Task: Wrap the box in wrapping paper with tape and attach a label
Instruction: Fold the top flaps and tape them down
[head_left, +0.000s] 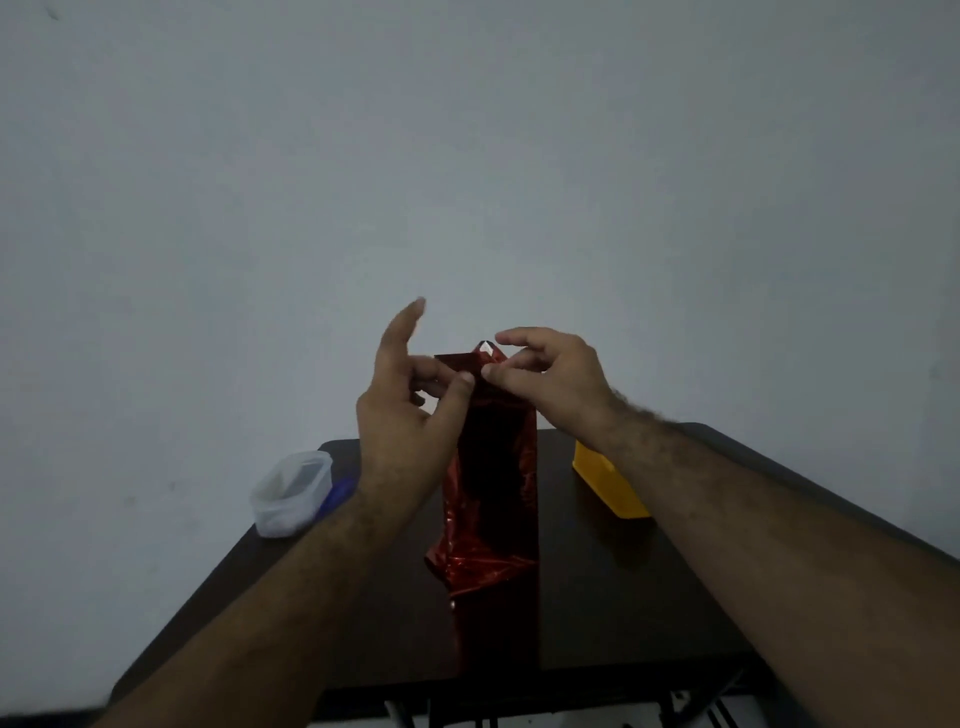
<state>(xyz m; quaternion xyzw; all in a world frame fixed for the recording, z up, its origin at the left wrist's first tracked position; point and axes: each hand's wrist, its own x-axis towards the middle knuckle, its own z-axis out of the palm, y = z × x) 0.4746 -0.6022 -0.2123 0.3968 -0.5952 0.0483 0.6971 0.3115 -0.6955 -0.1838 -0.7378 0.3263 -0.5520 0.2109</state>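
I note the wrapping paper (491, 499) at frame centre is a red metallic foil, glossy and creased, with bright glints low on its left side. The table (623, 597) beneath has a dark, smooth, semi-gloss top and mirrors the red foil. At left centre, the tub (291, 493) looks like translucent frosted plastic. At right centre, the yellow container (610, 486) appears to be matt plastic. The wall (467, 156) is matt, pale and plain.

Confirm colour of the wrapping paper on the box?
Shiny metallic red wrapping paper; head view, the only one.
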